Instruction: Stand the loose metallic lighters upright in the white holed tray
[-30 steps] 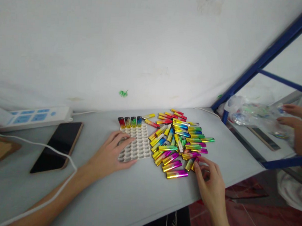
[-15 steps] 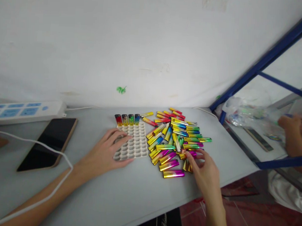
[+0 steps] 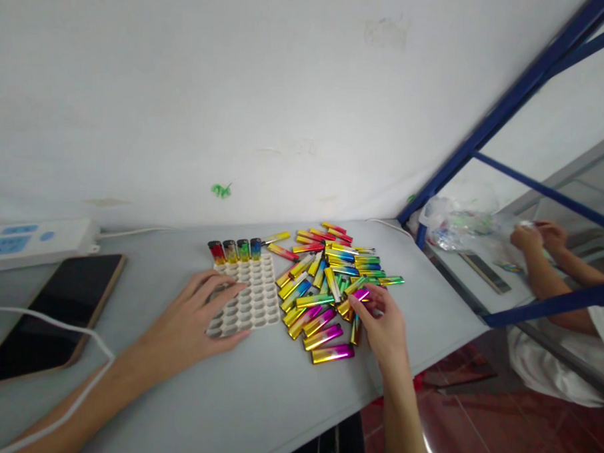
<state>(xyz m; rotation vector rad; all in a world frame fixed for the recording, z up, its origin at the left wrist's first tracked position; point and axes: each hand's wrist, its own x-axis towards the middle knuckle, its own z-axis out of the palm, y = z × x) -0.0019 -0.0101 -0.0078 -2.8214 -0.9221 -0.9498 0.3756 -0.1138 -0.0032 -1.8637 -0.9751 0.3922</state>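
Note:
My left hand [image 3: 198, 312] rests over the left side of a white tray [image 3: 265, 293] with rows of small oval holes, fingers apart. Several lighters [image 3: 243, 250], red, yellow, green and blue with black tops, stand upright in the tray's back row. To the right of the tray lies a loose pile of shiny lighters [image 3: 322, 335], yellow blending into red, blue, green or purple. At the pile's right side my right hand [image 3: 382, 318] pinches a purple and yellow lighter [image 3: 360, 295] between thumb and fingers.
A black phone [image 3: 52, 316] and a white power strip [image 3: 41, 240] lie at the left, with a white cable crossing my left forearm. Blue metal bars [image 3: 492, 114] stand at the right. Beyond them a person's hands [image 3: 539, 238] work near plastic bags [image 3: 445, 223].
The view has shifted, so the table items sit further left. My right hand has closed on a purple and yellow lighter and raised it slightly. The other person's hands have come together.

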